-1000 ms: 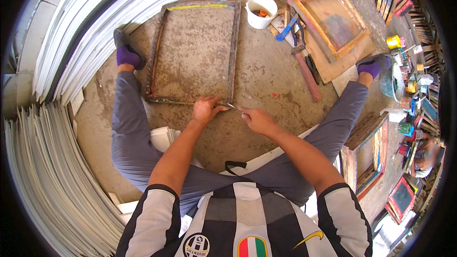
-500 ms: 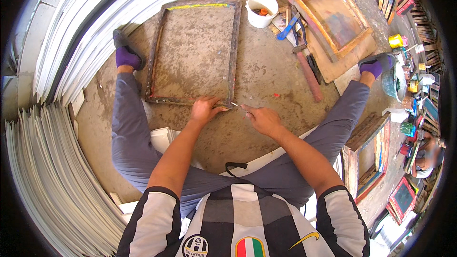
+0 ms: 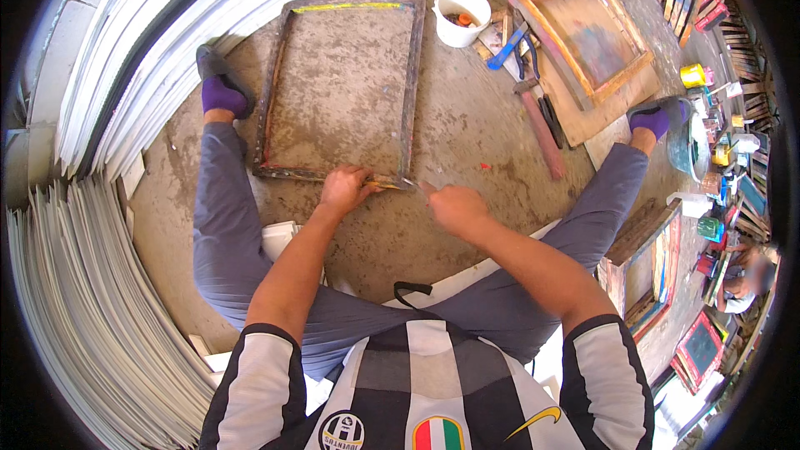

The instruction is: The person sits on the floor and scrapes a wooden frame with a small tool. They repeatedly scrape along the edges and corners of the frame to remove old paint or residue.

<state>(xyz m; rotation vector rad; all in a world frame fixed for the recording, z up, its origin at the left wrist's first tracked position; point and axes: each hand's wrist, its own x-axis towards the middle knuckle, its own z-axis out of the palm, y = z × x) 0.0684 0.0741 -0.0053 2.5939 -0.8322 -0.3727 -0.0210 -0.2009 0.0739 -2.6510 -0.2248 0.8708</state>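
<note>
A worn, dark wooden frame [image 3: 414, 75] with no mesh in it lies flat on the floor between my legs. My left hand [image 3: 344, 190] is closed over its near bar, just left of the near right corner. A pale, yellowish stretch of wood shows beside my fingers. My right hand [image 3: 457, 210] is closed around a small hand tool [image 3: 423, 188], most of it hidden in the fist. Its thin metal tip meets or nearly meets that corner; whether it touches, I cannot tell.
Beyond the frame stands a white bucket [image 3: 461, 18]. Right of it lie a blue-handled tool [image 3: 507, 47], a hammer [image 3: 542, 129] and a paint-stained screen frame [image 3: 587, 42] on a board. White sheets [image 3: 108, 308] are stacked at left. Paint pots [image 3: 711, 227] line the right, near another person [image 3: 737, 283].
My left hand has slid a little left along the near bar, baring the yellowish wood. My right hand has turned and shifted slightly right, its fingers more tightly curled.
</note>
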